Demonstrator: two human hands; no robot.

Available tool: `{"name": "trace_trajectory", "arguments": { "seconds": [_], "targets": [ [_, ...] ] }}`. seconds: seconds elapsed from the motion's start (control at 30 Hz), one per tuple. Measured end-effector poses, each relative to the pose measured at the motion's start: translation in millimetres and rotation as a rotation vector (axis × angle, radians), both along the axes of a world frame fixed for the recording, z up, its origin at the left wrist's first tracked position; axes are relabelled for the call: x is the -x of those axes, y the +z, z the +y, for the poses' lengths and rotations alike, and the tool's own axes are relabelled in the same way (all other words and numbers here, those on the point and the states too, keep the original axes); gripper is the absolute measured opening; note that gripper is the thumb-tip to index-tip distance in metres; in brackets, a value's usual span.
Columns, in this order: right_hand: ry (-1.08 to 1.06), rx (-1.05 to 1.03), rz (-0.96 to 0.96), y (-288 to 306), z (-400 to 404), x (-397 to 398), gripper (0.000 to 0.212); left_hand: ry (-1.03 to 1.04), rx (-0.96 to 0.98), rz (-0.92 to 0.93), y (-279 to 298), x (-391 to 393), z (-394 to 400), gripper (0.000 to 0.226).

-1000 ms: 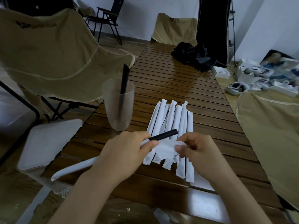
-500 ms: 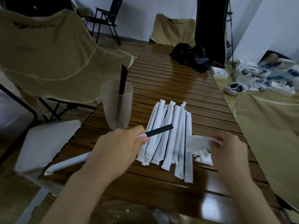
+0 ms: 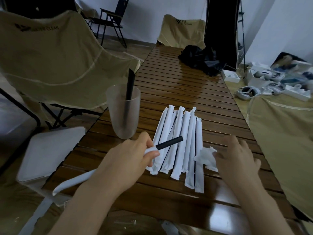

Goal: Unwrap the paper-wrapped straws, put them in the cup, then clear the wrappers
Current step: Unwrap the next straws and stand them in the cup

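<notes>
Straw (image 3: 169,143) gripped by left hand (image 3: 128,160) | right hand (image 3: 237,158) open on wrapper scrap (image 3: 205,156)

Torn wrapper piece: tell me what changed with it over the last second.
The right hand carried the torn wrapper piece right, off the straw tip, and laid it on the table beside the wrapped straws. The left hand still grips the half-unwrapped straw; the cup is unchanged.
</notes>
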State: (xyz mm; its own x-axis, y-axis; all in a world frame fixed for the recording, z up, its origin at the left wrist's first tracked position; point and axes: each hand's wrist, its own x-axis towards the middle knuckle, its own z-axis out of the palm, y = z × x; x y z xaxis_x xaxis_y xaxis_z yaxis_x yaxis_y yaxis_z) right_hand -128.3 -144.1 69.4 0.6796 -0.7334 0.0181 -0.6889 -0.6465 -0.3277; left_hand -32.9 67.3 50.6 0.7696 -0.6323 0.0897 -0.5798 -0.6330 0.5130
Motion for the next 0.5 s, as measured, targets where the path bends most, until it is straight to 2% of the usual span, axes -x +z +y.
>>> {"name": "trace_trajectory", "arguments": {
  "seconds": [0.07,0.17,0.23,0.33,0.5],
  "targets": [
    [0.04,-0.007,-0.005,1.5,2.8,2.2,0.033,-0.008,0.026,0.028,-2.3,-3.7,-0.5,0.016],
    [0.24,-0.032,-0.173,1.8,14.4,5.9,0.035,-0.095,0.003,0.161,3.3,-5.4,-1.5,0.043],
    [0.457,-0.002,-0.285,4.5,28.7,6.3,0.041,-0.107,-0.074,0.102,6.1,-1.0,-2.8,0.033],
    [0.704,0.167,-0.265,1.9,47.5,0.1,0.042,-0.055,-0.061,-0.061,9.5,6.3,-5.6,0.018],
    [0.805,0.224,-0.252,-11.4,46.0,-9.4,0.027,-0.08,-0.06,-0.094,9.1,9.3,-9.7,0.022]
  ]
}}
